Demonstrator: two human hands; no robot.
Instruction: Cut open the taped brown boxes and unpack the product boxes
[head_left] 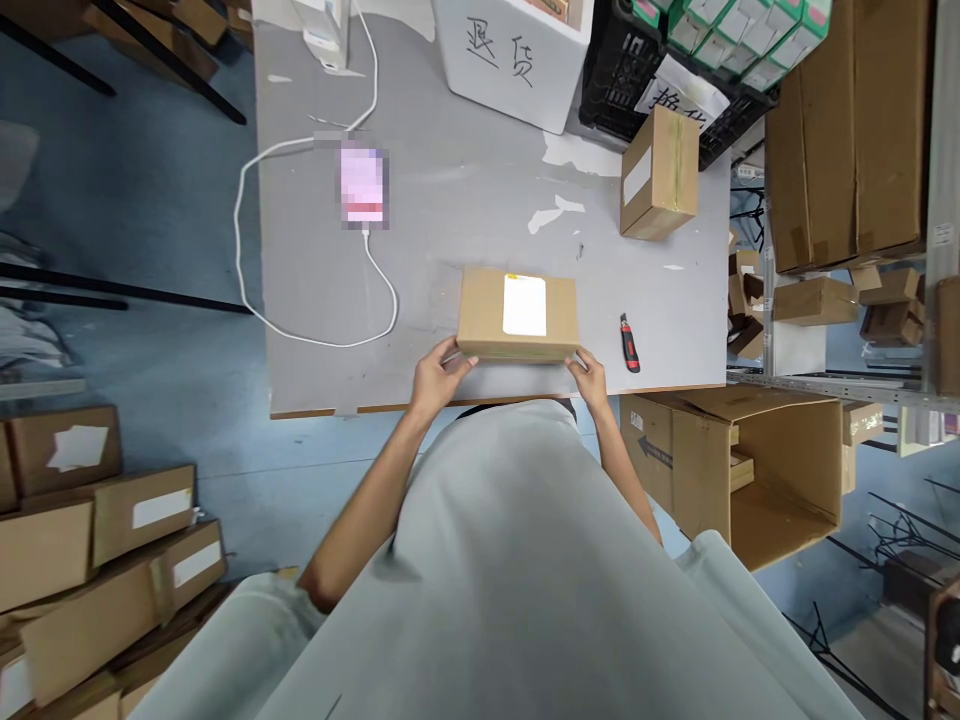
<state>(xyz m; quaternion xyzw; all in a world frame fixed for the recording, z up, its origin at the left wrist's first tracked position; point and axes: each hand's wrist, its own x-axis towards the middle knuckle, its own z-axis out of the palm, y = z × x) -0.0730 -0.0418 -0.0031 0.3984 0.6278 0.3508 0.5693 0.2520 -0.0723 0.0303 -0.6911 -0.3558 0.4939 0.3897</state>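
A brown cardboard box (487,308) with a white label on top is near the front edge of the grey table (450,200). At its left front corner my left hand (437,378) grips it, thumb at the front face and fingers by the side. The right front corner is pinched by my right hand (589,380) in a similar way. To the right of the box lies a red and black box cutter (630,343). Another taped cardboard box (660,175) stands farther back on the right.
A white bin (517,60) and a black crate (622,70) of green-and-white boxes stand at the back. On the left, a white cable (238,210) loops by a blurred pink-screened device (364,185). An open carton (682,460) sits below right; stacked boxes (142,505) are lower left.
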